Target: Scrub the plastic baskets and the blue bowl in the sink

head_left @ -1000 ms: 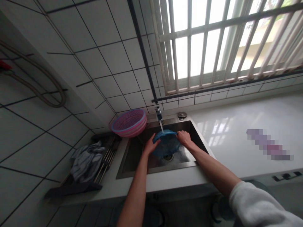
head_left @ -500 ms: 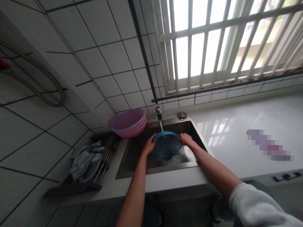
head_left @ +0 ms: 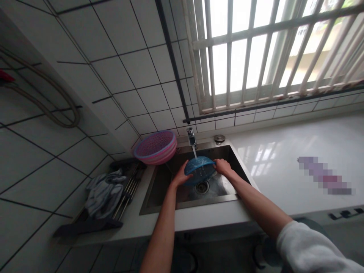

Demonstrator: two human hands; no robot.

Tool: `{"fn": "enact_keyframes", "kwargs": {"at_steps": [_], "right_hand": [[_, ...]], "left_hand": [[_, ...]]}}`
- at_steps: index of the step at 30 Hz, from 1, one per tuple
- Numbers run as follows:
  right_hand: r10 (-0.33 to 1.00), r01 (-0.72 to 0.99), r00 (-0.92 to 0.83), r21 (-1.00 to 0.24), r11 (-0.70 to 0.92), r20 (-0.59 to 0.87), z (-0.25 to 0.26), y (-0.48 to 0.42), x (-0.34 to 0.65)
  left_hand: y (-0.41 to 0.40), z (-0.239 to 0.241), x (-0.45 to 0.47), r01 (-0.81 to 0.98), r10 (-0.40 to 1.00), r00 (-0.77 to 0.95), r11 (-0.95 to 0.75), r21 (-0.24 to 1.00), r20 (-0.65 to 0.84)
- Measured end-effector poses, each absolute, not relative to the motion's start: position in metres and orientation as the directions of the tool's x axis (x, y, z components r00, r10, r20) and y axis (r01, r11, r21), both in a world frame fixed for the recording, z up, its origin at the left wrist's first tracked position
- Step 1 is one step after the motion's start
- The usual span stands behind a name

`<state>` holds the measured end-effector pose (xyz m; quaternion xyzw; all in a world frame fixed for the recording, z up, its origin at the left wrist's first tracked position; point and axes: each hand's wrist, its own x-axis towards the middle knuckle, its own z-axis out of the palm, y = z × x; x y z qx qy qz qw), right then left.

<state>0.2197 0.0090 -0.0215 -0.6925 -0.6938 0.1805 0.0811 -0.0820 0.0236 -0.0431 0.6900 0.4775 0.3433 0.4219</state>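
Note:
A blue plastic basket (head_left: 201, 163) is held tilted over the metal sink (head_left: 159, 189), under the running faucet (head_left: 191, 137). Water falls onto its back side and drips through. My left hand (head_left: 182, 174) grips the left rim, fingers partly hidden by the basket. On the opposite rim, my right hand (head_left: 222, 167) is closed round the edge. Below the basket, the sink's drain (head_left: 202, 187) shows in the wet sink floor.
Stacked pink baskets (head_left: 156, 148) stand at the sink's back left corner. A grey striped cloth (head_left: 105, 193) lies on a dark rack (head_left: 88, 227) at left. Behind the sink rim sits a round metal stopper (head_left: 219, 139). A blurred-out object (head_left: 324, 176) lies on the white counter (head_left: 273, 182).
The basket has tipped up between my hands, so the water now hits its back side and the drain shows more fully. Both hands keep their hold.

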Motion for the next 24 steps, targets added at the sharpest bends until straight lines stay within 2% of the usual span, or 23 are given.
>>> {"fn": "enact_keyframes", "kwargs": {"at_steps": [13, 24], "right_hand": [[0.965, 0.927, -0.005, -0.362, -0.094, -0.263, -0.039, 0.015, 0.225], [0.965, 0.926, 0.009, -0.362, -0.107, -0.261, -0.034, 0.013, 0.225]], "left_hand": [[0.024, -0.040, -0.082, 0.391, 0.932, 0.353, -0.227, 0.892, 0.082], [0.020, -0.036, -0.079, 0.338, 0.941, 0.332, -0.185, 0.923, 0.067]]}}
